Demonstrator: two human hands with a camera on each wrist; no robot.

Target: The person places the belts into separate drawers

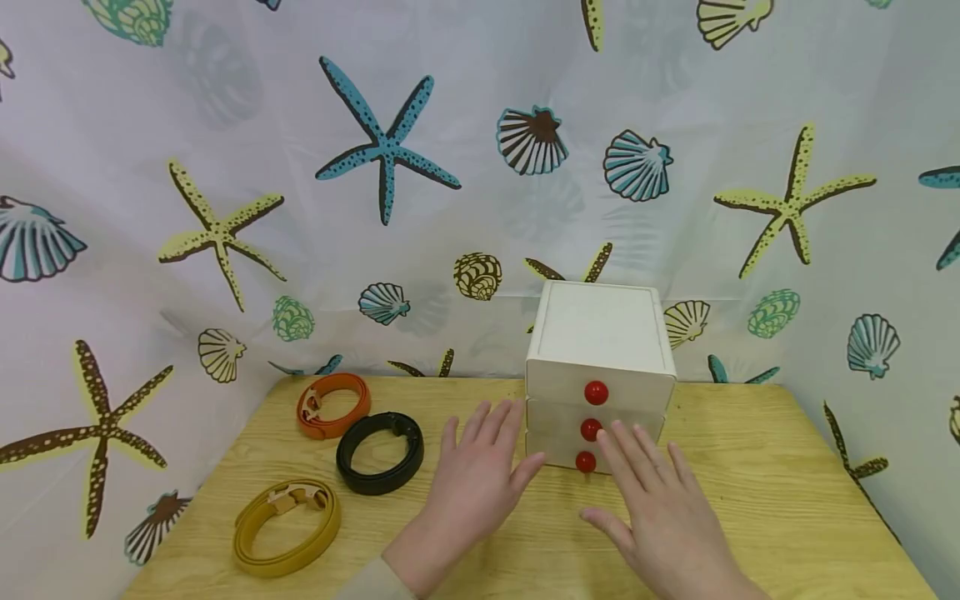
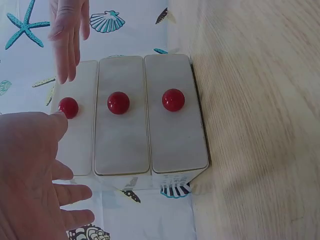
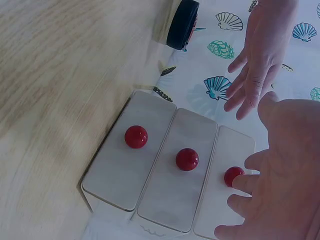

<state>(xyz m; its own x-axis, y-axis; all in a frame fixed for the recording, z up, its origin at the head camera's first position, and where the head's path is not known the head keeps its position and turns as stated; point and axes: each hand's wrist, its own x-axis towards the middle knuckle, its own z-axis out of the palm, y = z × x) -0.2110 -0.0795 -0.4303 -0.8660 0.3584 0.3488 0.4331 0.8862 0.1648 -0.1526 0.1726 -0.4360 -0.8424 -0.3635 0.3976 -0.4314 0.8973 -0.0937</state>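
Against a shell-print backdrop, on the desk (image 1: 750,500), the drawer box (image 1: 600,333) is faced by both hands; the right hand (image 1: 660,508), fingers (image 1: 637,454) spread and empty, lies nearer its knobs than the left hand (image 1: 476,475), likewise spread.

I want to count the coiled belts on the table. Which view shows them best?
The head view: it shows all three coiled on the table, the orange belt, the black belt and the yellow belt. The right wrist view catches only an edge of the black one, and the left wrist view shows none.
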